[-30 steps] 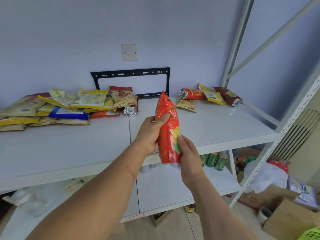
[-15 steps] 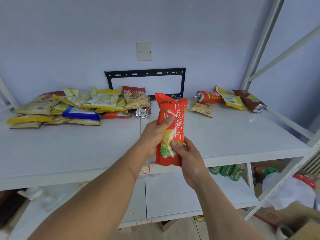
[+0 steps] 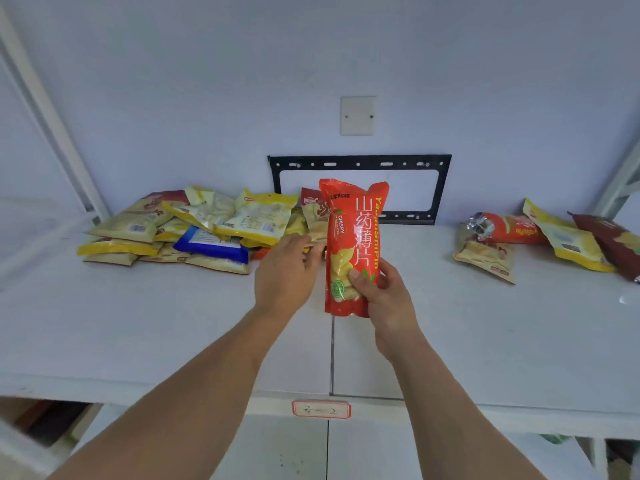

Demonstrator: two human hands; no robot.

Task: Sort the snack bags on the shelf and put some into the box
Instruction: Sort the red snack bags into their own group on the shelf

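A red crispy-chips bag [image 3: 349, 237] stands upright above the white shelf [image 3: 138, 323], its printed face toward me. My right hand [image 3: 384, 296] grips its lower part, thumb across the front. Just left of the bag is my left hand [image 3: 285, 271], fingers relaxed and reaching toward the bag's left edge, holding nothing. A pile of mostly yellow snack bags [image 3: 207, 223], with one blue pack, lies at the back left of the shelf. A smaller group of red, yellow and brown bags [image 3: 540, 237] lies at the back right. No box is in view.
A black metal bracket [image 3: 360, 164] and a white wall plate [image 3: 357, 115] hang on the wall behind the shelf. A shelf post [image 3: 52, 116] rises at the left. A red-framed label [image 3: 321, 408] sticks on the shelf's front edge, with a lower shelf below.
My left hand has let go of the red bag and now sits beside it. The right hand alone holds the bag, raised more upright. The view has shifted left and closer to the shelf.
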